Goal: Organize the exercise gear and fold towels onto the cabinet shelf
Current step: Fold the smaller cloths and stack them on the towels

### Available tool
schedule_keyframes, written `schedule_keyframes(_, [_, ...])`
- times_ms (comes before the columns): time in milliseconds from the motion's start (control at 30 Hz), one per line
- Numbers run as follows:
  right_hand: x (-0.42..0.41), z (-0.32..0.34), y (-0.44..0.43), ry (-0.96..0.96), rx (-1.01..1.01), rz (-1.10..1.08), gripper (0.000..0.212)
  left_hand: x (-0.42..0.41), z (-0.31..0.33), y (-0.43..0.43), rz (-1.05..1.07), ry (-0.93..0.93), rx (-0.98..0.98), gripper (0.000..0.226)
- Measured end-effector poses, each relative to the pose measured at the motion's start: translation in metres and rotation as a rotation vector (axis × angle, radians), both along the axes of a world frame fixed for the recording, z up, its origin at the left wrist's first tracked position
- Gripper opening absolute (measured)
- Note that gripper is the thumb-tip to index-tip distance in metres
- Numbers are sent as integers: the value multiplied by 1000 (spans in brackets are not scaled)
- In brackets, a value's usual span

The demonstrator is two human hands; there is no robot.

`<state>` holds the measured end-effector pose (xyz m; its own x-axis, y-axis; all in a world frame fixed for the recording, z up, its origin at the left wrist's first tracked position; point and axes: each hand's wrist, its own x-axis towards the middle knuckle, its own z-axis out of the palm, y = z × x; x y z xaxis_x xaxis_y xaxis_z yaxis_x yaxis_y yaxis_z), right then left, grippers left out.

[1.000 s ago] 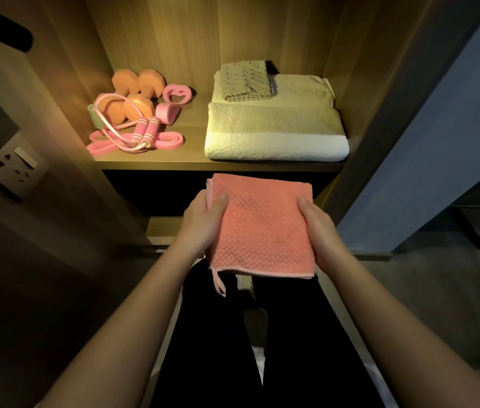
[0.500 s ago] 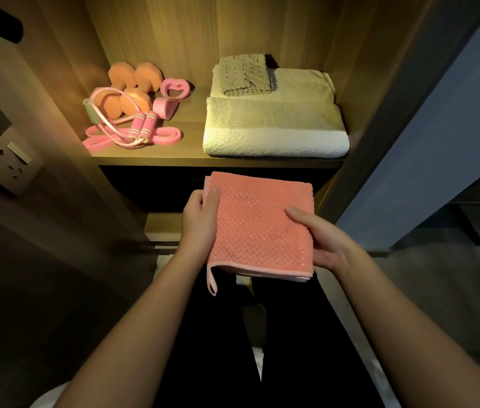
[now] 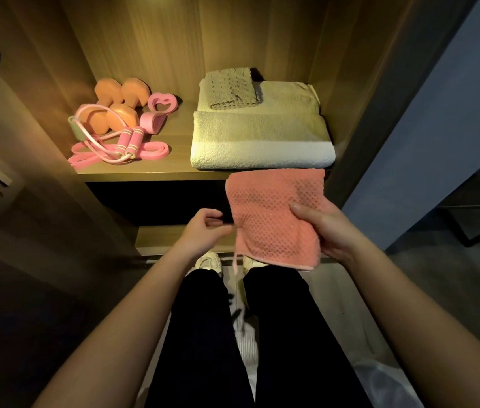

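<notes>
– Two hands are up in front of the cabinet; what are the fingers doing?

– On the right hand [image 3: 325, 231] the thumb lies on top of the folded pink towel [image 3: 274, 213] and the other fingers are curled beneath it, so the cloth is pinched along its right side. The left hand [image 3: 203, 231] has its fingers loosely curled and holds nothing.

– Does the left hand touch the towel?

– Its fingertips sit just beside the towel's left edge. Whether they brush the cloth I cannot tell.

– Where is the pink towel, then?

– It is in the air, held flat. Its far edge is just short of the front lip of the shelf [image 3: 156, 173], and a small loop hangs from its near left corner.

– What lies beyond the fingers?

– Past the right-hand fingers a large folded beige towel [image 3: 262, 136] lies on the shelf. A small grey cloth [image 3: 231, 89] is folded on its far left corner. Past the left-hand fingers, and further out to that side, the gear is grouped together: orange dumbbells [image 3: 121, 92], a pink heart-shaped grip [image 3: 162, 103], a pink jump rope [image 3: 128, 141] and a flat pink band [image 3: 153, 151] under its handles.

– And below the fingers?

– Black trouser legs and pale shoes [image 3: 209, 260].
</notes>
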<state>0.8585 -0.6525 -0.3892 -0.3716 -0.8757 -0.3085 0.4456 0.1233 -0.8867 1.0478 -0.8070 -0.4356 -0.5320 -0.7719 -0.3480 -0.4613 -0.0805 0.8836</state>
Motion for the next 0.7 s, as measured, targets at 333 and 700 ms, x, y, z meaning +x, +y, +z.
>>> schedule_keyframes(333, [25,-4,-7,1453,-109,351,58,-43,67,1,134,291,799,33])
schedule_keyframes(700, [-20,-15,-16,-82,299,113,73,-42,62,-18,-69,465,465,26])
